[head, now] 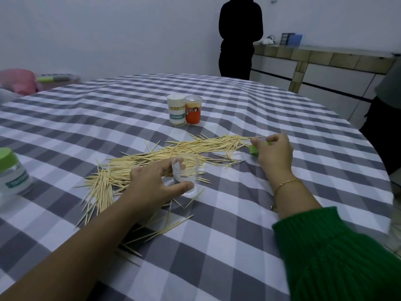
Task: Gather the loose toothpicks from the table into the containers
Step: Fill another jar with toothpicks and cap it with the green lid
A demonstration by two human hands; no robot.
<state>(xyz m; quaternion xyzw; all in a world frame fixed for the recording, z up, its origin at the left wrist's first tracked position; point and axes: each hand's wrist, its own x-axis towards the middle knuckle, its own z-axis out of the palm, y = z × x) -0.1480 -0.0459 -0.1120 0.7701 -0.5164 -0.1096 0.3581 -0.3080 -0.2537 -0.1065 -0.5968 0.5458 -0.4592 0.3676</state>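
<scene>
1. Nearest the camera, stray toothpicks [173, 227] lie scattered on the checked cloth of the bench [217, 257], between the two forearms, pointing every way.
2. The left hand [152, 185] is spread in a loose curl around an open clear plastic container [185, 172], thumb on its near side and fingers on its left; the container stands upright and looks nearly empty.
3. The main pile of loose toothpicks [173, 153] runs as a long band from near left to far right, passing just behind the container; most sticks lie along that same diagonal.
4. The right hand [273, 153] sits at the band's far-right end, fingers pressed together and pinching one toothpick by its end, with a green cap [252, 149] tucked beneath it.
5. By my reading, the coming move turns on this: the right hand is the nearer to the far-right sticks, and the container's mouth lies to its left and nearer.
6. Farther off, two filled toothpick jars [184, 110] stand together; a green-lidded jar [10, 170] stands at the left edge.
</scene>
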